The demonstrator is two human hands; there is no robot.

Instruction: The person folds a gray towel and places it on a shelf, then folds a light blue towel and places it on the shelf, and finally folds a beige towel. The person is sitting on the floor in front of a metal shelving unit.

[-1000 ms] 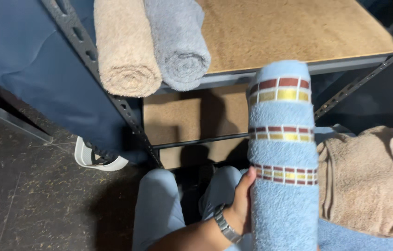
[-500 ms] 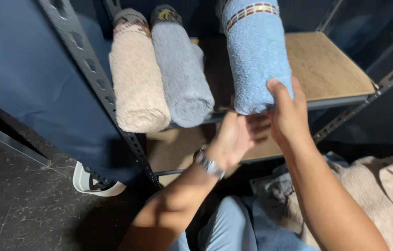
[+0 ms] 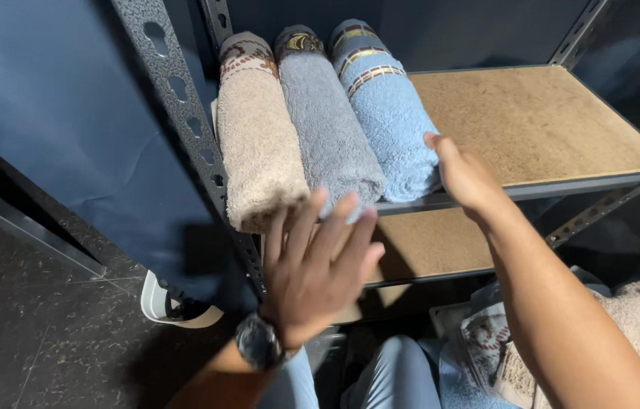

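Blue roll [image 3: 389,121] on the shelf [image 3: 547,129], rightmost of three, touching the grey roll [image 3: 331,125], which lies against the beige roll [image 3: 259,144]; long axes run front to back, near ends at the shelf edge. Right hand [image 3: 465,176] is nearer, its fingers pressed flat against the blue roll's near right end, not clasped around it. Left hand [image 3: 314,269] hovers open, fingers spread, before the grey roll's end; contact cannot be told. Right fingertips are partly hidden; the loose towels [image 3: 638,333] at lower right are cut off.
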